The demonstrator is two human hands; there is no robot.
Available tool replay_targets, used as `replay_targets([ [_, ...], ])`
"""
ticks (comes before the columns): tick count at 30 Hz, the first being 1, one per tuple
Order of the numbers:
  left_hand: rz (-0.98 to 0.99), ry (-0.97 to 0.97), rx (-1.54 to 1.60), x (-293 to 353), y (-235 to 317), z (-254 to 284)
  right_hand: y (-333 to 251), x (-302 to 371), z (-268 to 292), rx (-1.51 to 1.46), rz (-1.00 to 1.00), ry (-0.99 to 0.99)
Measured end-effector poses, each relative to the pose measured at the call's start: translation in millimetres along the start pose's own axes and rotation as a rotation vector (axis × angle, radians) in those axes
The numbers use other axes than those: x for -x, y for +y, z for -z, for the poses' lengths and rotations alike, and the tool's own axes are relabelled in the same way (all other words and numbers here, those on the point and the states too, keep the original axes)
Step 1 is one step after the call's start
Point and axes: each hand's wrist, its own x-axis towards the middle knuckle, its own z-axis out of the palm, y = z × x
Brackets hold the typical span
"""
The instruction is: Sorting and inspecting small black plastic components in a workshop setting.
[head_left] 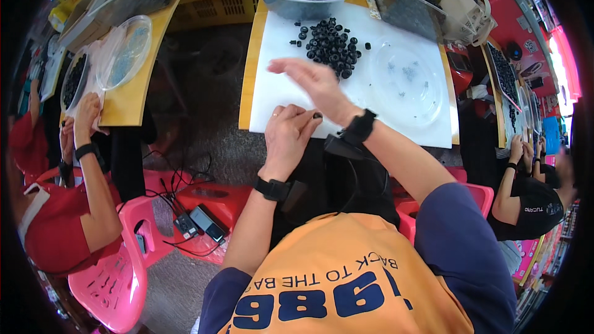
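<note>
My left hand [288,131] is closed at the near edge of a white sheet [272,43], pinching a small black rubber-like part [317,115] between thumb and forefinger. My right hand [317,86] is raised just beyond it, fingers stretched out to the left and slightly blurred, with nothing seen in them. A loose pile of small round black parts [334,43] lies just past the right hand, which hides a little of its near side. To the right, a clear shallow plastic dish [427,114] holds tiny pale blue bits [409,73].
A clear bowl [303,9] full of black parts stands at the far edge. Beside it are a grey tray [402,9] and a white container [467,15]. Co-workers sit left [68,222] and right [526,204]. A red stool [216,207] carries cables and a power bank.
</note>
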Motion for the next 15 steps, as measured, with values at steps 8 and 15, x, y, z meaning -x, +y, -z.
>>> replay_targets([
  [8, 0.637, -0.18, 0.97, 18.4, 30.8, 26.6, -61.4, 97.4, 26.8, 0.509, 0.096, -0.183],
  [15, 0.788, -0.385, 1.191, 55.0, 12.0, 3.3, -35.7, 143.4, 10.2, 0.596, 0.159, -0.081],
])
